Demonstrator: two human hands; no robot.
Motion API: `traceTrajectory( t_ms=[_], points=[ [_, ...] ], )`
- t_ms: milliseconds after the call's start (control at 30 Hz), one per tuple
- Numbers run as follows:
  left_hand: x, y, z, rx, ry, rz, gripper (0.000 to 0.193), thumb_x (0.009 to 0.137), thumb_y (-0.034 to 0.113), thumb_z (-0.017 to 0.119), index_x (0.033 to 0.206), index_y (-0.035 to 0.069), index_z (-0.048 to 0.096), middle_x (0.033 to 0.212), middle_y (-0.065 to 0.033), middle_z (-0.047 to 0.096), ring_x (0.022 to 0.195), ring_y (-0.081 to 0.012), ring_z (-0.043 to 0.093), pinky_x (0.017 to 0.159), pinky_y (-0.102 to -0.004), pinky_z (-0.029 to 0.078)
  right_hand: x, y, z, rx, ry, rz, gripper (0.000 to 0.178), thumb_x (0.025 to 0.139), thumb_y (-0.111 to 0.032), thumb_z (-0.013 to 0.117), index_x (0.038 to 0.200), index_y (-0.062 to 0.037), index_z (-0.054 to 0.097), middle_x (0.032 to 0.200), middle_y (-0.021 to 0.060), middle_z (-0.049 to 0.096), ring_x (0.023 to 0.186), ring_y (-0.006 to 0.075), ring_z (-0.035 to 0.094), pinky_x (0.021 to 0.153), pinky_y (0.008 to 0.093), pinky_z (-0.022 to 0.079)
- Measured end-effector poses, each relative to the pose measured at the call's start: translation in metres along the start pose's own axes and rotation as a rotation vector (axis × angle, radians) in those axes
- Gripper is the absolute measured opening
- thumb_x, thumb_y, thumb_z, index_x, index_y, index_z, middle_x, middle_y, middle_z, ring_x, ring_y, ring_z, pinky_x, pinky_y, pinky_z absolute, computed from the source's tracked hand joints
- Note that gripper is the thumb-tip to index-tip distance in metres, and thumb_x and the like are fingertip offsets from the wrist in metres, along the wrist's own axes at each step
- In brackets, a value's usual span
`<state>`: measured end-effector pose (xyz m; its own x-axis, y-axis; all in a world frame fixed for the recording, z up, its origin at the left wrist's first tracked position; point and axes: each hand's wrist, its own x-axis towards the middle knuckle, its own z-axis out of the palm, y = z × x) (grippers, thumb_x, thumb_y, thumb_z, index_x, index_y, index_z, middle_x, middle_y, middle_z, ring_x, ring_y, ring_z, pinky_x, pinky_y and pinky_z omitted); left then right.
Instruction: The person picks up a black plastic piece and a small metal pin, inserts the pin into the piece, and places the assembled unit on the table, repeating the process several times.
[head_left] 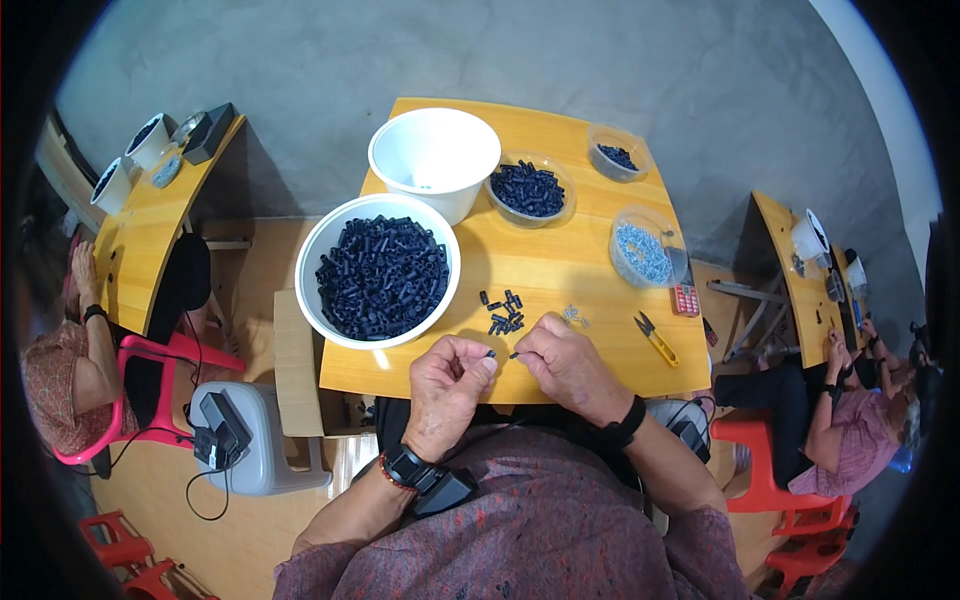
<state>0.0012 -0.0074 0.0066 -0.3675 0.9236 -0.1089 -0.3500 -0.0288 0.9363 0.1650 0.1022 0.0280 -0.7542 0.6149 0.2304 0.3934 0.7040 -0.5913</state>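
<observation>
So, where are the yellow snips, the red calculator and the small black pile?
Yellow snips (660, 344), head view: on the handle.
Red calculator (686, 301), head view: on its keypad.
Small black pile (506, 324), head view: on a mid-pile piece.

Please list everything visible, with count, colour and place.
Tables: several, yellow, centre, sides
Buckets: two, white, centre table; others, side tables
Tubs: three, clear, right of buckets
Parts: many, black, front bucket, two tubs, tabletop
Bits: many, silvery, nearest tub, tabletop
Snips: one, yellow, right
Keypad device: one, red, right
Seats: several, grey, red, pink, sides
Cardboard box: one, brown, left
Other people: two or more, reddish-clothed, sides
Left hand: one, front centre, pinching black part
Right hand: one, alongside, likewise
</observation>
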Motion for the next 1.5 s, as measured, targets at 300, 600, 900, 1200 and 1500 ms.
traceTrajectory(
  t_ms=[300,600,900,1200,1500],
  points=[
    [-0.001,0.000,-0.001,0.015,-0.071,0.010,0.009,0.092,0.004,0.069,0.097,0.001,0.062,0.079,-0.0022,0.065,0.070,-0.0079,0.062,0.067,-0.0234,0.055,-0.009,-0.012,-0.011,0.720,0.021,0.267,0.006,0.090,0.000,0.064,0.096,-0.0008,0.064,0.086,0.0042,0.066,0.078,0.0118,0.064,0.070,0.0261,0.052],
    [-0.001,0.003,0.003,-0.006,-0.079,0.013,0.007,0.092,0.000,0.068,0.096,-0.001,0.063,0.075,-0.0004,0.062,0.065,-0.0053,0.055,0.059,-0.0214,0.047,0.002,-0.022,-0.009,0.830,-0.005,0.243,0.009,0.092,0.002,0.064,0.100,0.0030,0.066,0.088,0.0041,0.067,0.080,0.0088,0.066,0.073,0.0230,0.054],
    [0.001,0.001,0.000,-0.007,-0.102,-0.003,0.007,0.092,0.002,0.068,0.096,-0.002,0.063,0.076,-0.0015,0.064,0.064,-0.0058,0.056,0.058,-0.0215,0.048,0.004,-0.020,-0.001,0.815,0.031,0.181,0.008,0.091,0.004,0.065,0.098,0.0023,0.069,0.090,0.0067,0.068,0.077,0.0099,0.066,0.071,0.0231,0.055],
    [0.002,0.003,-0.007,-0.110,-0.169,-0.109,0.009,0.094,0.004,0.067,0.100,-0.002,0.063,0.088,-0.0089,0.070,0.065,-0.0107,0.063,0.062,-0.0240,0.054,0.006,-0.019,0.000,0.749,0.025,0.115,0.009,0.091,0.006,0.062,0.097,0.0030,0.068,0.088,0.0058,0.068,0.076,0.0097,0.064,0.070,0.0234,0.053],
    [0.000,0.000,-0.004,-0.235,-0.187,-0.130,0.008,0.093,0.002,0.067,0.099,-0.001,0.063,0.090,-0.0102,0.071,0.067,-0.0118,0.063,0.062,-0.0252,0.055,0.006,-0.012,-0.005,0.808,-0.042,0.079,0.014,0.091,0.009,0.060,0.099,0.0027,0.070,0.094,0.0109,0.070,0.080,0.0127,0.067,0.073,0.0256,0.055]
  ],
)
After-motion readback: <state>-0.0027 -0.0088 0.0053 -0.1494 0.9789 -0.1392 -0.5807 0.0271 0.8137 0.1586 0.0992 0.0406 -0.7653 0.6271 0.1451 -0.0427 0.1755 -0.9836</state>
